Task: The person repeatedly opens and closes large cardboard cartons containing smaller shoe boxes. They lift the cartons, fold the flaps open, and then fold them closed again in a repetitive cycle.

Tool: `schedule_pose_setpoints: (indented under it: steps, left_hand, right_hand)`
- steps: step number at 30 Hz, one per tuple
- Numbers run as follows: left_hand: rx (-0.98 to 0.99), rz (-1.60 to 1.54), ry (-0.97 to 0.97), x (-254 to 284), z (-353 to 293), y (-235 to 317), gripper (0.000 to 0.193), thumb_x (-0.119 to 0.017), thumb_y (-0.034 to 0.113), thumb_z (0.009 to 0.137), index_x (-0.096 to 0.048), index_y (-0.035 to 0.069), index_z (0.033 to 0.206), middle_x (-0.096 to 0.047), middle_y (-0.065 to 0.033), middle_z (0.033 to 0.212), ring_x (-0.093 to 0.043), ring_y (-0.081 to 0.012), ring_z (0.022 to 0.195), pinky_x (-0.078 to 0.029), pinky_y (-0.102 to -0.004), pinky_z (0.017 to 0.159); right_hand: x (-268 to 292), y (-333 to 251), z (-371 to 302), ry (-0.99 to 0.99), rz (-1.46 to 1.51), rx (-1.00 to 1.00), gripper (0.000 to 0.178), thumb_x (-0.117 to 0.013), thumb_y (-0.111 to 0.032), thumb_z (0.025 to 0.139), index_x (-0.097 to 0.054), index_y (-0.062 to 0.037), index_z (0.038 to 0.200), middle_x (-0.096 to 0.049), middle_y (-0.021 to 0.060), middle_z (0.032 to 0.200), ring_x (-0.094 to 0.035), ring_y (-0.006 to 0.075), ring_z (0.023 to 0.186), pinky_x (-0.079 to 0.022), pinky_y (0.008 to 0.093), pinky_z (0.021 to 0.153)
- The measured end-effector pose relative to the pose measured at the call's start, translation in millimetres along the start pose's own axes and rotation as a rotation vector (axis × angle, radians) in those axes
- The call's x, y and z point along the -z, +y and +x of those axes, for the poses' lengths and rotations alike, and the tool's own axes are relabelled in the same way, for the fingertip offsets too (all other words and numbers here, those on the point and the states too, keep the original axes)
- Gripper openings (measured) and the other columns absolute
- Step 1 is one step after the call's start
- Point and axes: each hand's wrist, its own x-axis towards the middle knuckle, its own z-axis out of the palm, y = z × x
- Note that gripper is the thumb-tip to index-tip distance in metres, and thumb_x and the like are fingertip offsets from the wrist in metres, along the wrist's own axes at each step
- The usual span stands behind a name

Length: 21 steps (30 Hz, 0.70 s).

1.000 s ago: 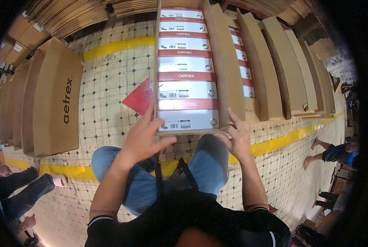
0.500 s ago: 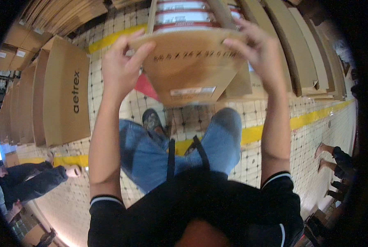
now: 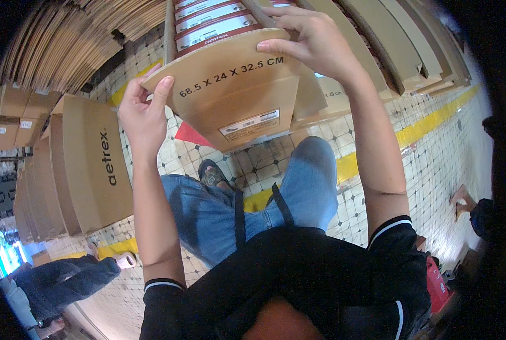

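In front of me stands a tall brown cardboard carton (image 3: 236, 96), its near end flap hanging outward with black print and a white label (image 3: 250, 123) below. Several white-and-red shoe boxes (image 3: 207, 25) lie in a row inside it. My left hand (image 3: 146, 105) pinches the flap's left corner, thumb on the outer face. My right hand (image 3: 315, 45) grips the flap's upper edge toward the right, thumb in front and fingers behind. A red piece (image 3: 191, 135) lies on the floor beside the carton's left side.
More open cartons (image 3: 372, 51) stand in a row at the right. Another row of cartons (image 3: 97, 164) is at the left, with stacked flat cardboard (image 3: 83, 39) behind. Yellow tape (image 3: 428, 124) crosses the tiled floor. A person's legs (image 3: 66, 280) show at the lower left.
My view has turned, so the carton sits tilted and further left. Both hands stay on the flap. At the right, fewer legs of other people show.
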Motion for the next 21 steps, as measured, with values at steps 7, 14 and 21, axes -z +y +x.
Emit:
schedule_pose_setpoints:
  steps: [7, 14, 21]
  left_hand:
    - [-0.029, 0.019, -0.005, 0, -2, -1, 0.034, -0.072, 0.017, 0.09, -0.063, -0.006, 0.113, -0.069, -0.0097, 0.1, -0.063, -0.0099, 0.087, -0.052, -0.0252, 0.079]
    - [-0.02, 0.02, 0.001, 1, -2, 1, 0.03, -0.072, 0.014, 0.089, -0.064, -0.005, 0.111, -0.07, -0.0096, 0.098, -0.064, -0.0091, 0.085, -0.053, -0.0239, 0.074]
    - [-0.044, -0.035, -0.021, 5, -1, -5, 0.022, -0.073, 0.012, 0.088, -0.065, -0.003, 0.103, -0.068, -0.0133, 0.106, -0.066, -0.0116, 0.086, -0.054, -0.0237, 0.073]
  right_hand:
    - [-5, 8, -3, 0.015, -0.012, 0.032, 0.044, -0.078, -0.041, 0.077, -0.071, 0.0011, 0.085, -0.066, 0.0133, 0.122, -0.063, 0.0197, 0.069, -0.05, 0.0314, 0.062]
    - [-5, 6, -1, 0.031, -0.052, 0.097, 0.044, -0.078, -0.041, 0.077, -0.069, 0.0016, 0.08, -0.065, 0.0114, 0.125, -0.061, 0.0175, 0.063, -0.049, 0.0295, 0.059]
    - [-12, 18, -6, 0.052, -0.045, 0.106, 0.043, -0.078, -0.04, 0.076, -0.067, 0.0013, 0.078, -0.066, 0.0097, 0.124, -0.062, 0.0174, 0.063, -0.051, 0.03, 0.059]
